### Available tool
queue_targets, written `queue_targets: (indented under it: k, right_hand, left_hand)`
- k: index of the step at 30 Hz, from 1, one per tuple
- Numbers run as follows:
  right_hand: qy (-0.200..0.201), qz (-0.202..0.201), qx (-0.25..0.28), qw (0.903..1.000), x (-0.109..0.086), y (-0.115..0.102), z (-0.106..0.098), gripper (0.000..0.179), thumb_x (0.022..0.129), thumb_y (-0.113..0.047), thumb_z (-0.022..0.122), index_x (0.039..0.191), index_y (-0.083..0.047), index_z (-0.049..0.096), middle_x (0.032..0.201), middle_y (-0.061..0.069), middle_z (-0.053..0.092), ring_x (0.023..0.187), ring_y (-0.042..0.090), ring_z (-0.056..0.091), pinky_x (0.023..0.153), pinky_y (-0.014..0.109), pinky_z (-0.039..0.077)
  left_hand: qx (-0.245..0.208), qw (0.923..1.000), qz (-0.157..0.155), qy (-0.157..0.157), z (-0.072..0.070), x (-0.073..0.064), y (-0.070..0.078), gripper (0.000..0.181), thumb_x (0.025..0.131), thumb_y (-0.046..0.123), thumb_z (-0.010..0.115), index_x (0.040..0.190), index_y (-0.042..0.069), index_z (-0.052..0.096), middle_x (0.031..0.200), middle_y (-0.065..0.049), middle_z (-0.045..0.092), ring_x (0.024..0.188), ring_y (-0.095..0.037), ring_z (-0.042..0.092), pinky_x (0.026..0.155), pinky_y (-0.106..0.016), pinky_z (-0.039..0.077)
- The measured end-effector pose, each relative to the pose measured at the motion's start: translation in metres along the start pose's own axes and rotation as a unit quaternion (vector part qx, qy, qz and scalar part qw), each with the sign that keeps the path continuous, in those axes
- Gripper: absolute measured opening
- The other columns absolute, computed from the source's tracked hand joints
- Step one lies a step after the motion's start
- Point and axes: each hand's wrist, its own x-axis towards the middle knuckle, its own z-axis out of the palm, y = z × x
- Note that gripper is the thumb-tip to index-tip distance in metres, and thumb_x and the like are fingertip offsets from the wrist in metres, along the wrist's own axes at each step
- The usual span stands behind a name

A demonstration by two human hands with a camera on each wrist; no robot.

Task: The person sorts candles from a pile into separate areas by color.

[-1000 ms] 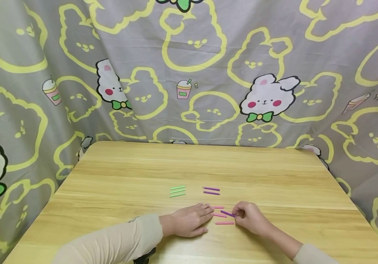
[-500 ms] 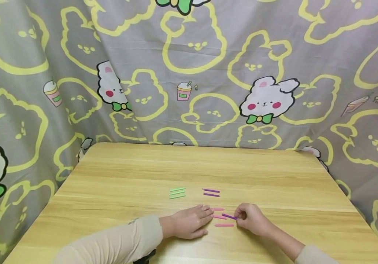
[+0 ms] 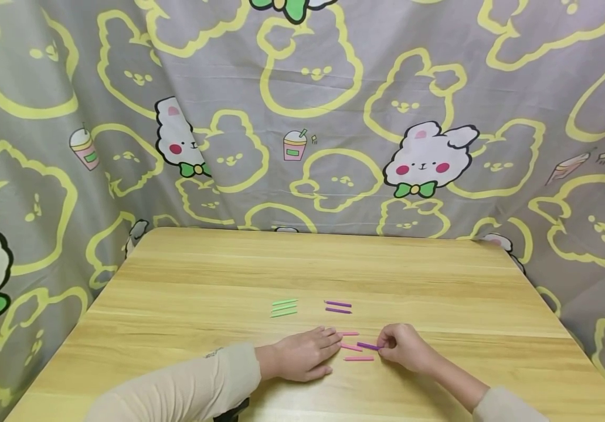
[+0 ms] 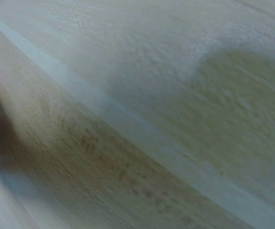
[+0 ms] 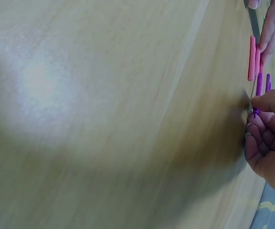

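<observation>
In the head view my right hand [image 3: 405, 350] pinches one end of a thin purple candle [image 3: 367, 346] between thumb and fingers. The right wrist view shows a wick-like tip [image 5: 256, 112] on this candle, by the fingertips. The candle's far end points left, close to the middle pink candle [image 3: 352, 347]. My left hand [image 3: 305, 354] lies palm down with straight fingers, its fingertips over the left ends of the upper pink candle [image 3: 350, 333] and the middle one. A lower pink candle [image 3: 359, 358] lies free between the hands. The left wrist view shows mostly blurred tabletop.
Farther back on the wooden table [image 3: 202, 264] lie several green candles [image 3: 284, 308] in a row. To their right are two purple candles [image 3: 338, 311], side by side. A grey patterned curtain [image 3: 334, 88] hangs behind the table and along both sides.
My right hand has shifted the purple candle slightly right and toward me, and it lies a little flatter across the view. My left hand has stayed in place.
</observation>
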Motion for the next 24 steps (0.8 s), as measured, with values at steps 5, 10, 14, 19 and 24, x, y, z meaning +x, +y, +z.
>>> queue_targets:
  k: [5, 10, 14, 19, 24]
  right_hand:
    - [0.011, -0.004, 0.003, 0.9999, 0.000, 0.002, -0.001, 0.008, 0.074, 0.004, 0.065, 0.074, -0.004, 0.064, 0.067, -0.002, 0.058, 0.059, -0.003, 0.044, 0.052, 0.016, 0.043]
    - [0.027, -0.002, 0.008, 0.9996, 0.003, 0.002, -0.002, 0.006, 0.075, 0.003, 0.066, 0.075, -0.003, 0.065, 0.066, -0.001, 0.058, 0.057, -0.002, 0.044, 0.049, 0.016, 0.043]
    - [0.044, -0.001, 0.009, 0.9990, 0.009, 0.001, -0.002, 0.004, 0.076, 0.002, 0.068, 0.077, -0.001, 0.065, 0.066, 0.000, 0.058, 0.056, -0.002, 0.044, 0.048, 0.016, 0.043]
    - [0.064, -0.010, -0.007, 0.9979, 0.017, 0.001, 0.000, 0.004, 0.077, 0.000, 0.069, 0.078, -0.001, 0.066, 0.068, 0.000, 0.059, 0.059, -0.002, 0.044, 0.050, 0.017, 0.044]
    - [0.082, -0.017, -0.025, 0.9962, 0.025, 0.001, 0.004, 0.004, 0.076, -0.001, 0.070, 0.077, -0.003, 0.066, 0.070, 0.000, 0.060, 0.061, -0.002, 0.045, 0.054, 0.017, 0.045]
  left_hand:
    - [0.004, 1.0000, -0.002, 0.006, 0.001, 0.000, 0.000, 0.050, 0.099, 0.037, 0.035, 0.137, 0.005, 0.043, 0.142, -0.009, 0.044, 0.132, -0.019, 0.041, 0.110, -0.030, 0.033]
    - [0.009, 1.0000, -0.002, 0.001, 0.002, 0.000, 0.000, 0.050, 0.099, 0.037, 0.034, 0.137, 0.005, 0.043, 0.143, -0.009, 0.043, 0.133, -0.020, 0.040, 0.110, -0.030, 0.033]
    - [0.002, 1.0000, 0.000, -0.002, 0.002, -0.001, -0.002, 0.050, 0.099, 0.038, 0.034, 0.137, 0.005, 0.043, 0.143, -0.010, 0.042, 0.133, -0.021, 0.039, 0.110, -0.031, 0.033]
    - [-0.005, 1.0000, -0.001, -0.004, 0.002, -0.001, -0.003, 0.050, 0.100, 0.038, 0.034, 0.137, 0.006, 0.043, 0.144, -0.010, 0.042, 0.133, -0.021, 0.039, 0.110, -0.032, 0.033]
    - [-0.010, 0.9999, -0.002, -0.007, 0.002, -0.002, -0.002, 0.050, 0.100, 0.038, 0.033, 0.138, 0.006, 0.042, 0.144, -0.010, 0.041, 0.134, -0.021, 0.038, 0.110, -0.032, 0.033]
